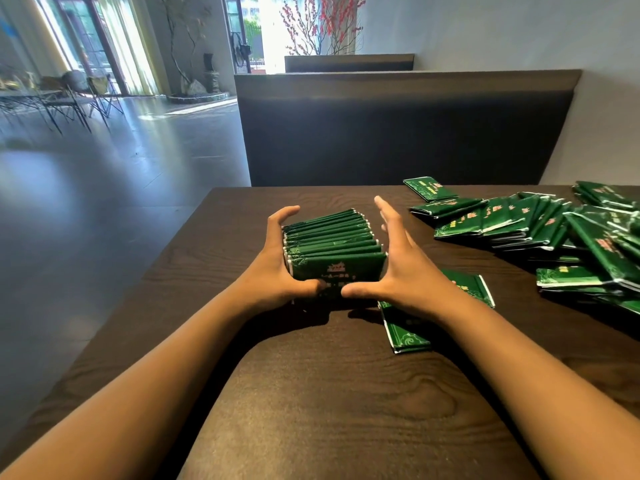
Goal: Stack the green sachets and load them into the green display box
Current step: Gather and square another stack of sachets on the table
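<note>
A row of several green sachets (334, 242) stands on edge, packed together, in the middle of the dark wooden table (329, 393). My left hand (277, 268) curls round the row's left side, thumb on the front sachet. My right hand (405, 268) is at the right side with straight fingers and its thumb on the front sachet. Two loose sachets (405, 334) lie flat under my right wrist. A pile of loose green sachets (540, 223) is spread over the table's right part. No green display box is in view.
A dark bench back (398, 126) rises just behind the table's far edge. The table's left edge drops to a glossy grey floor (104, 202). Folding chairs (69, 98) stand far off at the left.
</note>
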